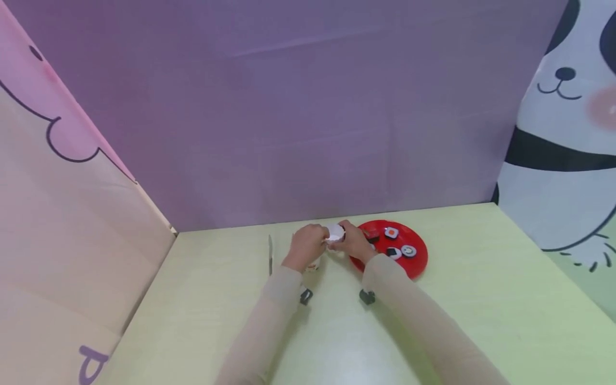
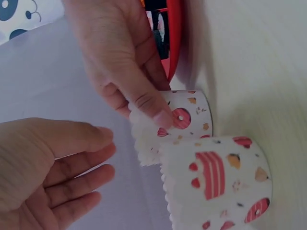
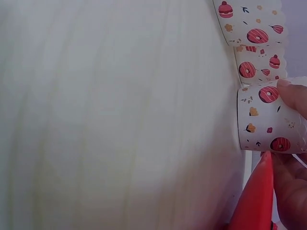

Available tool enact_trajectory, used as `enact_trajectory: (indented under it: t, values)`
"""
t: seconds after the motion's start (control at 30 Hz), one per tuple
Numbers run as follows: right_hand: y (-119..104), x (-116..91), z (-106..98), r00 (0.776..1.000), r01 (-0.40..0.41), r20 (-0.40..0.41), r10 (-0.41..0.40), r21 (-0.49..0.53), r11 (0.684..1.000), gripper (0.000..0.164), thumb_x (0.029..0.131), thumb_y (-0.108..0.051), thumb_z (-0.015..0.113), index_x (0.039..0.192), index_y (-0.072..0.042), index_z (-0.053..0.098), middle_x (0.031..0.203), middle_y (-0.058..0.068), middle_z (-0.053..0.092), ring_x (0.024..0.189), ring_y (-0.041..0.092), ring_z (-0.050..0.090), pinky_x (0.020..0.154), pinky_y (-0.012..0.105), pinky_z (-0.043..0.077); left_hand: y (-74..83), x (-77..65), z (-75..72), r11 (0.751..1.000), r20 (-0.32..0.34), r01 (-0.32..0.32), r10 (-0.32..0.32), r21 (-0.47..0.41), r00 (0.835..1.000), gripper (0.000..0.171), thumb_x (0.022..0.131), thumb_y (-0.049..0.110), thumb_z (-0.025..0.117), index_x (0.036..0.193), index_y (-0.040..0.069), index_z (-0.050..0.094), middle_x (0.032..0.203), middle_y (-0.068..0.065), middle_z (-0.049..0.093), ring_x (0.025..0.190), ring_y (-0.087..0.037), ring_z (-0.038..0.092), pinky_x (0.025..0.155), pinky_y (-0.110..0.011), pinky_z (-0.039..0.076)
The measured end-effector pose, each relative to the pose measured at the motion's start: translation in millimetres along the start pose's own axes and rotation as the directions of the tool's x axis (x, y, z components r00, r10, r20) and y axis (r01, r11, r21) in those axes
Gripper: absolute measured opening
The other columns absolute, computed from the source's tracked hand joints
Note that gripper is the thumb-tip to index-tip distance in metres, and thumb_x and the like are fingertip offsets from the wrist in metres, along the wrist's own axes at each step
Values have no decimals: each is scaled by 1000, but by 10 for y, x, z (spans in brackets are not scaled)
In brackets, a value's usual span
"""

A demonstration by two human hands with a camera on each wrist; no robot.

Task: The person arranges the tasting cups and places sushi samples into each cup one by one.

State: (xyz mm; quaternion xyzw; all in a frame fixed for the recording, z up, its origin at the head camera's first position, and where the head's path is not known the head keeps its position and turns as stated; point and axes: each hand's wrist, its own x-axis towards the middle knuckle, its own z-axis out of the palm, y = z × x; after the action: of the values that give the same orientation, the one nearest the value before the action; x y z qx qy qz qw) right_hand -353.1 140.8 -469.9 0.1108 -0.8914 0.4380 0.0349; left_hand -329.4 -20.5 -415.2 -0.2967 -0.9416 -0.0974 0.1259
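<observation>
Thumb and fingers of my right hand (image 1: 355,241) (image 3: 293,191) pinch a white paper baking cup (image 1: 335,233) (image 3: 264,117) printed with pink donuts, by its scalloped rim. Its base looks to be at table level. Close by on the other side is my left hand (image 1: 307,246) (image 2: 62,177), fingers loosely bent and apart from the cup, holding nothing in the left wrist view. A second printed baking cup (image 2: 218,184) stands next to the pinched one. Along the row in the right wrist view are another cup (image 3: 259,67) and one further cup (image 3: 252,21).
A red plate (image 1: 420,264) with several toy sushi pieces (image 1: 391,232) lies right of the cups, partly behind my right hand. On the left a knife (image 1: 270,254) lies on the pale table (image 1: 207,299). A purple backdrop (image 1: 289,133) rises behind.
</observation>
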Motion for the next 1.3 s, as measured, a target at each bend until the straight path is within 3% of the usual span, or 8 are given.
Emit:
enact_trajectory:
  t: [0.27,0.53,1.03,1.3]
  values:
    - [43,-17,23,998,50,-35,-51,-12,999,48,75,-10,77,113,5,51,105,18,60,90,28,55,82,38,47,78,101,76,1000,7,-14,13,20,1000,6,80,9,72,84,12,73,81,-3,67,74,-17,61,64,-29,49]
    - [9,-18,12,999,26,-31,-27,-19,999,48,77,-9,75,116,4,51,109,17,60,95,29,56,87,41,47,118,158,136,998,81,20,-24,51,996,13,84,26,71,83,13,73,79,1,66,70,-13,59,60,-27,47]
    - [12,16,-6,1000,-10,2,10,-38,999,49,80,-12,73,120,2,49,113,17,58,100,29,54,90,41,46,112,177,181,998,41,19,-21,56,999,9,85,10,67,78,12,71,76,-1,67,68,-16,60,58,-29,48]
    - [5,10,-18,1000,-14,6,14,-44,999,51,80,-13,74,122,2,48,114,18,58,100,29,54,90,41,46,117,204,192,997,68,47,-51,60,996,9,84,8,67,77,12,70,77,0,66,69,-15,59,57,-27,47]
